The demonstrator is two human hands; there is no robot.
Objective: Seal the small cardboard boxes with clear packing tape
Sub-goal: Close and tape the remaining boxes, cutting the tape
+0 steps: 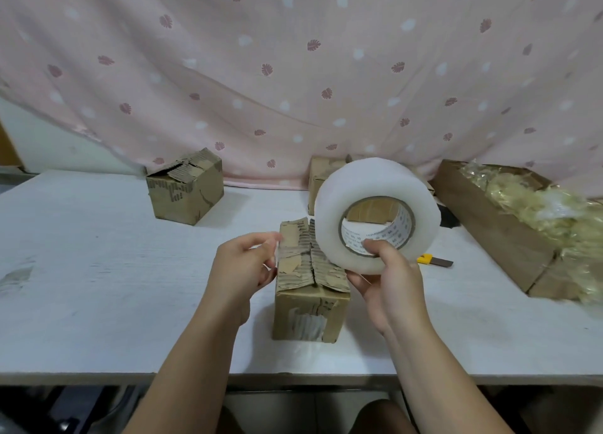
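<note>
Home packing spot, pink curtain (293, 75), table (98, 270)

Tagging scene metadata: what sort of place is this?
Probably a makeshift home packing station: a white table with small cardboard boxes, a pink leaf-print cloth hung as backdrop, and a tape roll in the right hand.

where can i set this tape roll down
Best: the bare left table, between the left box, the near box and the front edge. Also the front-right strip before the knife. Crowded at back right: knife, crate, far box. The right hand holds the tape roll.
</note>
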